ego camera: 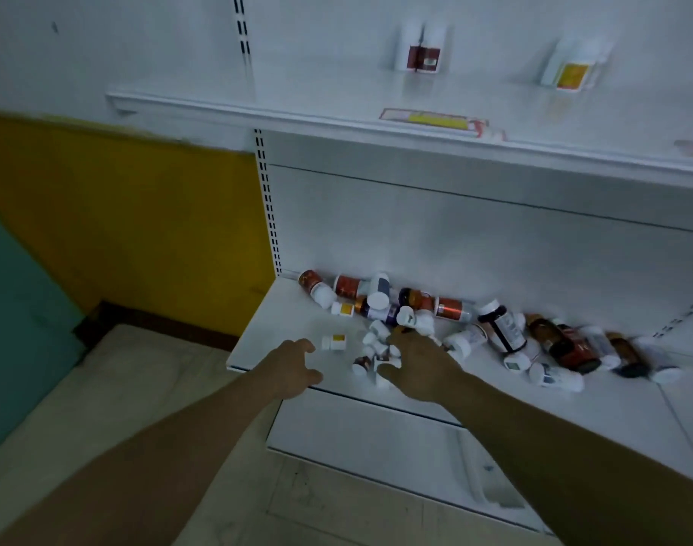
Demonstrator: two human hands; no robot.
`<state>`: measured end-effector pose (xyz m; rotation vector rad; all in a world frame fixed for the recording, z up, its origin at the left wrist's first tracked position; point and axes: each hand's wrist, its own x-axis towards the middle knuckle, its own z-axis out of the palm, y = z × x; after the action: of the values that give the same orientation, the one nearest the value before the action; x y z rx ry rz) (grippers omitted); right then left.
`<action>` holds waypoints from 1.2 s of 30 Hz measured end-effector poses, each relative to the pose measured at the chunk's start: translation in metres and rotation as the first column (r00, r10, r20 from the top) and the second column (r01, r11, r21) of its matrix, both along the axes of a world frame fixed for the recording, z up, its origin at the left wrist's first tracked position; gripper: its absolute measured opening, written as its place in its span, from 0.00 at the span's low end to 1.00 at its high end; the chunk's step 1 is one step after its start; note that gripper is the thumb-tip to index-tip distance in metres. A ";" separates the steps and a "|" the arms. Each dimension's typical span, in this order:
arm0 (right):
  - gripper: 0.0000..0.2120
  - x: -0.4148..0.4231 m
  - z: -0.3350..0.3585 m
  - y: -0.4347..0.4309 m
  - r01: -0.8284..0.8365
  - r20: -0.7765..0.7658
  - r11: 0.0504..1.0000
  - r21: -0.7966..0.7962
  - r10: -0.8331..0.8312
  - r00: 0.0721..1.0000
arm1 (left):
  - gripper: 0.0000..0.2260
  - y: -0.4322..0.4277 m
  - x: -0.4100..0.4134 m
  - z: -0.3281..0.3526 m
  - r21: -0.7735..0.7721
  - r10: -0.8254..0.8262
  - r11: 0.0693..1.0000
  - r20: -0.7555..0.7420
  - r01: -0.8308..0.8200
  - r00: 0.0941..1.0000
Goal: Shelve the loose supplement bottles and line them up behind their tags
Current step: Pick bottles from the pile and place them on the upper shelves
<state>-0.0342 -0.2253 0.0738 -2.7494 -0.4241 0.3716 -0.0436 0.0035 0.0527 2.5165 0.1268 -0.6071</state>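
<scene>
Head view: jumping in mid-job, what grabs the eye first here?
Loose supplement bottles lie toppled in a jumble along the back of the lower shelf. Both hands reach in: the left hand hovers empty beside a small yellow-labelled bottle, the right hand covers a cluster of small white ones. On the upper shelf, a red-labelled group and a yellow-labelled group stand upright.

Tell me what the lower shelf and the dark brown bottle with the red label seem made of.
Lower shelf: probably painted sheet metal, with a smooth white finish and a thin folded front edge. Dark brown bottle: amber-brown with a slight sheen; glass or plastic, cannot tell.
</scene>
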 end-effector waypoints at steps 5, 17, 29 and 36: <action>0.30 0.034 -0.061 0.032 0.050 -0.083 0.989 -0.141 -0.062 0.995 | 0.30 0.003 0.062 -0.057 -0.001 -0.066 0.998 0.061 0.066 0.996; 0.25 0.079 -0.136 0.037 -0.211 0.099 0.844 -0.492 0.295 0.950 | 0.20 -0.009 0.111 -0.151 0.108 -0.036 0.994 0.295 0.004 0.955; 0.12 0.044 -0.039 0.071 0.381 -0.090 0.698 0.606 -0.416 0.905 | 0.14 0.018 0.069 -0.010 -0.834 0.506 0.164 -0.388 -0.527 0.770; 0.21 -0.018 0.088 0.064 0.261 -0.082 0.470 0.843 -0.367 0.926 | 0.17 0.014 0.009 0.132 -0.953 0.341 0.003 -0.283 -0.302 0.896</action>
<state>-0.0527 -0.1616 0.1618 -1.7932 -0.0506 -0.1009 -0.0347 0.0173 0.1843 0.9893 0.1903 -0.2423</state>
